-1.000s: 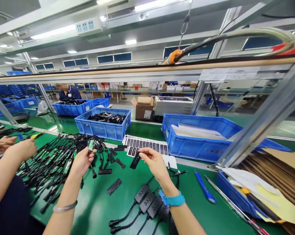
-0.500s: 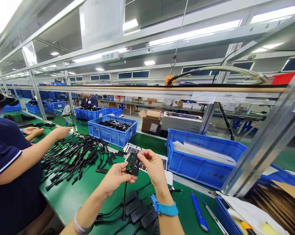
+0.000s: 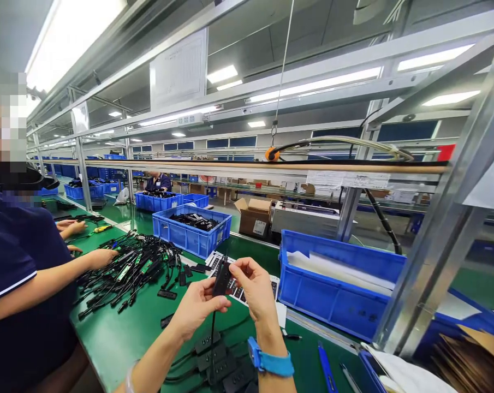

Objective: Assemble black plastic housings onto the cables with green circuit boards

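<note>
Across the green bench (image 3: pixel 119 338) runs a metal frame (image 3: pixel 447 229) with overhead rails and strip lights; a cable hangs from a hook above, ending at an orange tool (image 3: pixel 272 154) near the top rail; a person in a dark blue shirt (image 3: pixel 21 262) stands at the left edge, one hand (image 3: pixel 101 257) resting on a heap of black leads (image 3: pixel 128 270) with green boards showing among them; a second pair of hands lies further back on that side; a large blue bin (image 3: pixel 332 297) sits right of centre, holding white sheets; a smaller blue bin (image 3: pixel 189 236) behind the heap holds black parts; more blue bins and a cardboard box (image 3: pixel 254 215) stand beyond, on the far line; a sheet of black labels (image 3: pixel 238 286) lies flat between the two near bins, partly hidden by the hands; loose black covers (image 3: pixel 167 295) lie beside the heap; finished black modules (image 3: pixel 218 363) with cords lie in a row at the near edge, below the wrists; a blue knife (image 3: pixel 324 368) lies right of them.

Left hand (image 3: pixel 195 307) closed, thumb and fingers pinching the lower end of a black module (image 3: pixel 221 278); right hand (image 3: pixel 255 289), blue band (image 3: pixel 270 360) at the wrist, closed on the module's upper end from the other side; module held upright, above the bench, in front of the label sheet; its cord (image 3: pixel 212 333) drops straight down to the row below.
</note>
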Demonstrator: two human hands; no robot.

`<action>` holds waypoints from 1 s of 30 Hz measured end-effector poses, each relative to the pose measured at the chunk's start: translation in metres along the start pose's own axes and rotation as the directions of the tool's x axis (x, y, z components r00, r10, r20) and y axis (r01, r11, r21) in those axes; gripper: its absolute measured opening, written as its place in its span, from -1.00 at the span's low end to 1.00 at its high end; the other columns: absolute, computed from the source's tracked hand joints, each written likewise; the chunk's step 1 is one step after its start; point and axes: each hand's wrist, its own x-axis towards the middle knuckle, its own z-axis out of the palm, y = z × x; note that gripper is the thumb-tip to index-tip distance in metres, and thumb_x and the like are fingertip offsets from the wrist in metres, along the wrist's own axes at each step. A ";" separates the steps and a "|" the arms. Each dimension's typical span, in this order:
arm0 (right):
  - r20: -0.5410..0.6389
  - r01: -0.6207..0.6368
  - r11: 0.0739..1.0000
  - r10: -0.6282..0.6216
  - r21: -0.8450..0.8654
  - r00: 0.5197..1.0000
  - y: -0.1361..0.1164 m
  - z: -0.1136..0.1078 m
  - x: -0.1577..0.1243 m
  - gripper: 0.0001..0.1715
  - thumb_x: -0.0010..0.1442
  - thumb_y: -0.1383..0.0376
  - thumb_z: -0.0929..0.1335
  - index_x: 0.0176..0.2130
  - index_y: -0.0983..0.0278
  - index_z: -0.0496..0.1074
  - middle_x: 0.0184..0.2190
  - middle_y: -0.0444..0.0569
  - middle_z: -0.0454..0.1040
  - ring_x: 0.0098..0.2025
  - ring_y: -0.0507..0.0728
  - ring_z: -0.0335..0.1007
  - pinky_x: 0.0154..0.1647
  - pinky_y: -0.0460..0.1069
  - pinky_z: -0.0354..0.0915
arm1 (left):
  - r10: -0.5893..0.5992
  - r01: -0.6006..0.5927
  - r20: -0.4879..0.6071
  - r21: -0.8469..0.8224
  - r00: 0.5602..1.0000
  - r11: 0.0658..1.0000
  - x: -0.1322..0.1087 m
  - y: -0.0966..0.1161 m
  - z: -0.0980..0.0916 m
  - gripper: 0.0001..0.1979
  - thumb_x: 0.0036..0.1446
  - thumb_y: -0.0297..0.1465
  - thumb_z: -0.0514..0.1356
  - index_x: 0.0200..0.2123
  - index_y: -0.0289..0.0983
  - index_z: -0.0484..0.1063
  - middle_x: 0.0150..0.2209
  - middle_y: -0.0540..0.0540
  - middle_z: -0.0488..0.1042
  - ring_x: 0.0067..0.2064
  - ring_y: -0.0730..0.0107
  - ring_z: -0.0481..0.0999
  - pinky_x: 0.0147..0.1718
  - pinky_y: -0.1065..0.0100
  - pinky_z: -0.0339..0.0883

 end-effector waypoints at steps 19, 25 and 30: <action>0.323 -0.128 0.987 0.089 0.102 0.942 0.019 0.002 0.002 -0.38 0.06 -0.12 0.42 -0.08 0.27 0.48 -0.33 -0.06 0.44 -0.40 0.03 0.25 -0.37 -0.07 0.20 | 0.150 -0.191 0.127 0.438 0.981 0.878 0.002 -0.003 -0.018 -0.42 0.21 -0.05 0.07 0.09 -0.39 0.31 -0.35 -0.16 0.51 -0.49 0.44 0.45 -0.49 0.44 0.33; 0.204 -0.085 0.981 0.049 0.173 0.978 0.033 0.020 0.004 -0.50 0.04 -0.06 0.46 -0.22 0.28 0.51 -0.36 -0.04 0.45 -0.36 0.04 0.27 -0.30 -0.08 0.23 | 0.083 -0.136 0.136 0.447 0.987 0.884 0.008 -0.004 -0.037 -0.47 0.20 -0.03 0.06 0.01 -0.35 0.35 -0.34 -0.13 0.48 -0.51 0.45 0.43 -0.55 0.44 0.34; -0.111 -0.103 0.964 0.133 0.244 0.985 0.050 0.006 0.022 -0.40 -0.11 -0.11 0.47 -0.22 0.24 0.40 -0.32 -0.03 0.44 -0.50 -0.02 0.19 -0.61 -0.14 0.09 | -0.104 0.033 0.180 0.359 0.978 0.933 0.016 -0.020 -0.073 -0.41 -0.03 0.06 0.24 -0.17 -0.36 0.44 -0.44 0.00 0.24 -0.42 0.45 0.31 -0.56 0.47 0.31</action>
